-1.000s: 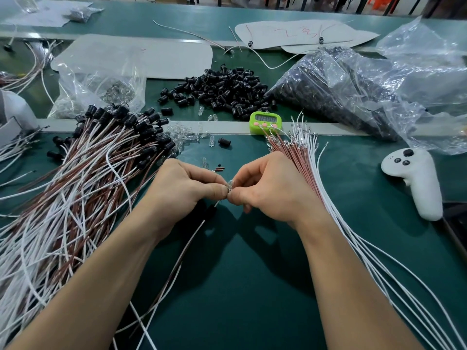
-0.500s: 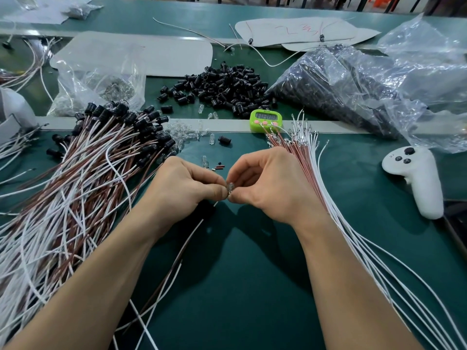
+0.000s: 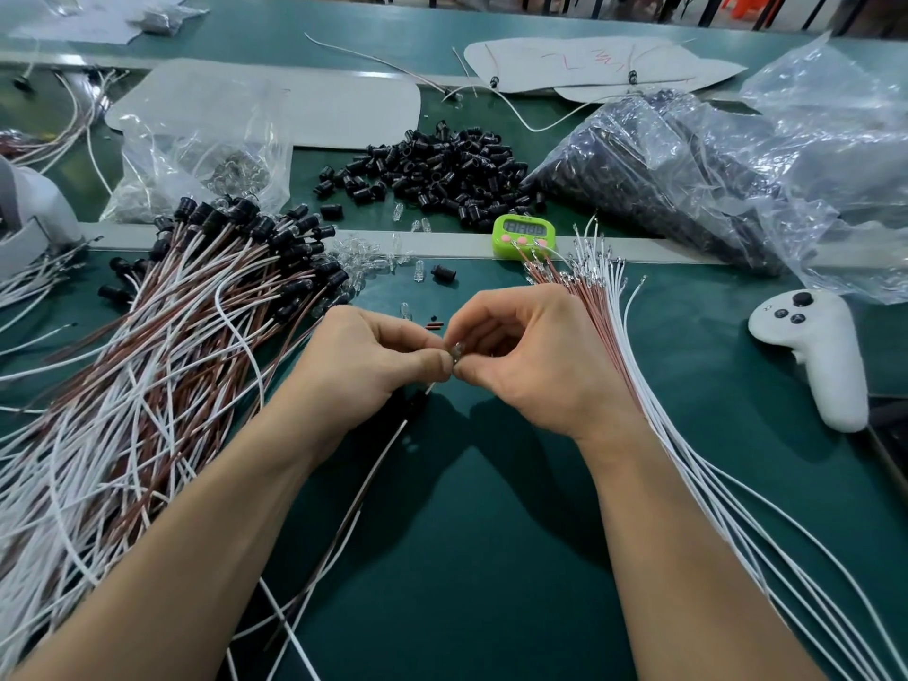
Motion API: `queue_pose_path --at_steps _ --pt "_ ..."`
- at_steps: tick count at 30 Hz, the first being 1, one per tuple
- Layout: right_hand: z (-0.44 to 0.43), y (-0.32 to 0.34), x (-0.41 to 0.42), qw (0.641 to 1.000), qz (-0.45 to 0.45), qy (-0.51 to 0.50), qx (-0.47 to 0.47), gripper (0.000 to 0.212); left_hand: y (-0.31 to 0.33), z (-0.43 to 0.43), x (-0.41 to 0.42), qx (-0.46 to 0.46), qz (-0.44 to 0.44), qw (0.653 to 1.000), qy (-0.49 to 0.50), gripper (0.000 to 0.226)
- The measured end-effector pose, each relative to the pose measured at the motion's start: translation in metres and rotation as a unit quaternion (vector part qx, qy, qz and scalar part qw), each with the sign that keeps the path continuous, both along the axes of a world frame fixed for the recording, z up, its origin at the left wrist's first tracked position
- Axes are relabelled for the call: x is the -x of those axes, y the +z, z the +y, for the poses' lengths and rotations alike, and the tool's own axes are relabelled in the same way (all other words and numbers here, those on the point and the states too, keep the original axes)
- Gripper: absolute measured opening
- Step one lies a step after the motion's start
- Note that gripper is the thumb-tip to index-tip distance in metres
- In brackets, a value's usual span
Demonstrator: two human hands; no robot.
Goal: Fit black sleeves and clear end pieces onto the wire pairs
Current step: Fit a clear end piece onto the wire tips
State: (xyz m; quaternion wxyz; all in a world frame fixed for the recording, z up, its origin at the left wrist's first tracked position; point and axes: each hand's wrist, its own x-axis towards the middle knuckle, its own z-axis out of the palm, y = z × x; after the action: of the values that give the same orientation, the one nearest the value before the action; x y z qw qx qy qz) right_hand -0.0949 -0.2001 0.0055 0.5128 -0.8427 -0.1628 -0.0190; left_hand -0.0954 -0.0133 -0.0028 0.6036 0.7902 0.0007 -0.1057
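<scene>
wire pair (image 3: 373, 489) ran up the desk (image 3: 491, 557) into the pinching left hand (image 3: 363, 356) | right hand (image 3: 530, 366) pinched a clear end piece (image 3: 458, 350) at its tip | advice: keep piece aligned, push straight, gently | black sleeves (image 3: 432, 169) heaped beyond

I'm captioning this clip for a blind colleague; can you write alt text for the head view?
Over a green table, the left hand pinches a wire pair while the right hand pinches a clear end piece against its tip. Finished wires with black sleeves are heaped at left, bare wires fan out at right, and loose black sleeves lie behind.
</scene>
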Motion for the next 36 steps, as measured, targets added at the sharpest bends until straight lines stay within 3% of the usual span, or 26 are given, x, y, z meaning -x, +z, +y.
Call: queue_pose_path --at_steps 6,11,16,24,30,36 --pt "-0.003 -0.004 -0.002 1.000 0.016 0.019 -0.004 0.023 0.000 -0.001 0.000 0.061 0.017 0.998 -0.003 0.047" --pt "-0.007 -0.006 -0.006 0.997 0.026 0.006 -0.067 0.018 -0.001 -0.002 0.000 0.071 0.018 0.997 -0.020 0.032" --pt "-0.010 -0.009 -0.008 0.993 0.027 -0.032 -0.114 0.017 0.004 0.005 -0.001 0.114 0.070 0.988 -0.083 0.044" --pt "-0.016 -0.010 -0.012 0.982 0.052 -0.042 -0.177 0.027 0.003 0.013 -0.006 0.104 0.139 0.982 -0.080 0.012" --pt "-0.018 -0.009 -0.013 0.979 0.060 -0.019 -0.192 0.024 0.003 0.012 -0.005 0.131 0.099 0.983 -0.083 0.012" --pt "-0.018 -0.009 -0.012 0.979 0.059 -0.008 -0.193 0.026 0.002 0.010 -0.004 0.170 0.121 0.972 -0.111 0.025"
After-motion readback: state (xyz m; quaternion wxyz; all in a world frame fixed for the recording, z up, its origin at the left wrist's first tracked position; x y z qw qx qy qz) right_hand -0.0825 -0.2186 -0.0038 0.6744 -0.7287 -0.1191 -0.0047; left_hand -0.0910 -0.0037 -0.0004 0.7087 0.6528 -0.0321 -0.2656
